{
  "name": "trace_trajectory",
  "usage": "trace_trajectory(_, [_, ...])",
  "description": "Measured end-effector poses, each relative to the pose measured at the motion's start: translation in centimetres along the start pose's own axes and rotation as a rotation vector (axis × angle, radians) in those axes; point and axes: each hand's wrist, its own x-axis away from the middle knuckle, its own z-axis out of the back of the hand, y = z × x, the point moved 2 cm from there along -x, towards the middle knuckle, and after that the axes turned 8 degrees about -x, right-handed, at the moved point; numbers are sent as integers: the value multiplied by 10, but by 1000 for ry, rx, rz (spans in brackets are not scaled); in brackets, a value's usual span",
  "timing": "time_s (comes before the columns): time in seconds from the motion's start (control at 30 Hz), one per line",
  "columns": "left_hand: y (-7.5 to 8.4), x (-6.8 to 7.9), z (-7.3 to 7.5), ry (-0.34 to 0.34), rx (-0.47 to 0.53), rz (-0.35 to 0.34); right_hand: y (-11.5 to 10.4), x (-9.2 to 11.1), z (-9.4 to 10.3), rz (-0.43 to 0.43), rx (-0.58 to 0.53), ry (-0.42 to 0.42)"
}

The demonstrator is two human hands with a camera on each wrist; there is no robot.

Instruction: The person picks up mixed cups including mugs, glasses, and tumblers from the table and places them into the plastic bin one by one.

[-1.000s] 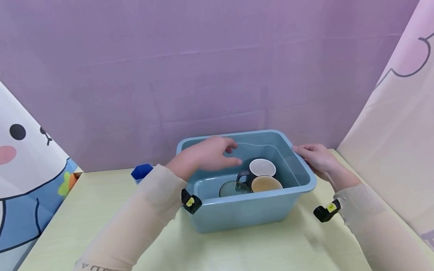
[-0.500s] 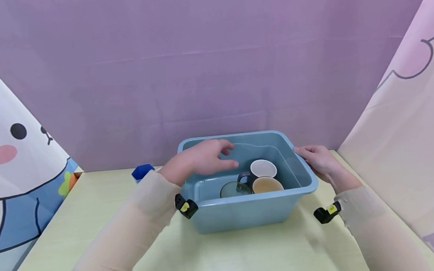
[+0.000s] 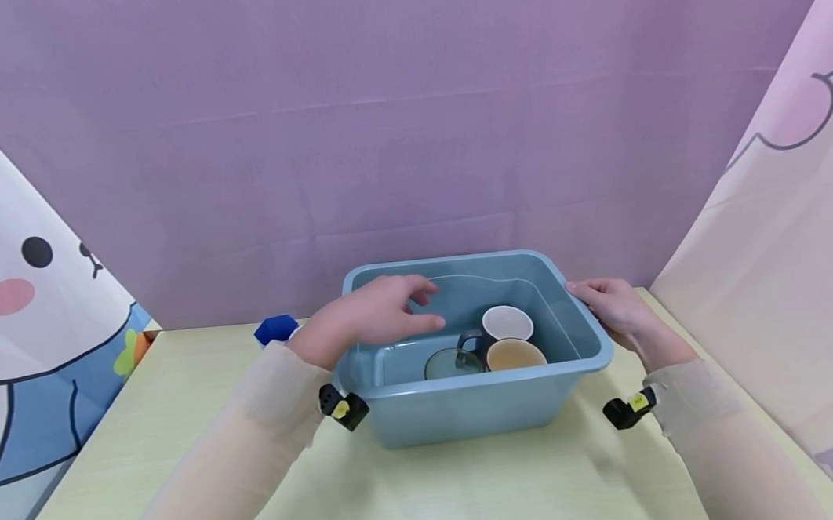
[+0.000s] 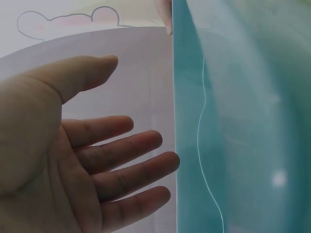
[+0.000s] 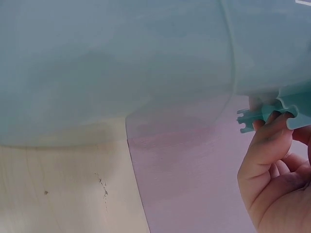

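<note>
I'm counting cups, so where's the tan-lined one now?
In the head view, the tan-lined cup sits in the blue tub, right of centre, in front of the white-lined mug.

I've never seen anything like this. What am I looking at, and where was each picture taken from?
There's no machine here, only a person working bare-handed. The wide picture comes from a camera on the person's head, looking forward and down; the close ones come from small cameras worn at each wrist. A blue tub stands on a table. Inside it are a dark mug with a pale inside, a tan cup and something of greenish glass. Left of the tub is a blue container, partly hidden. The right hand grips the tub's right end. The left hand, its fingers loosely open, appears over the tub's left part and holds nothing.
</note>
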Motion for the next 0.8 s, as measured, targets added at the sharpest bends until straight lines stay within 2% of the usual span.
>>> trace_trajectory(0.4, [-6, 12, -4, 2, 38, 11, 1, -1, -2, 1, 10, 5])
trace_trajectory(0.8, [-15, 21, -9, 32, 67, 16, 3, -2, -2, -9, 3, 2])
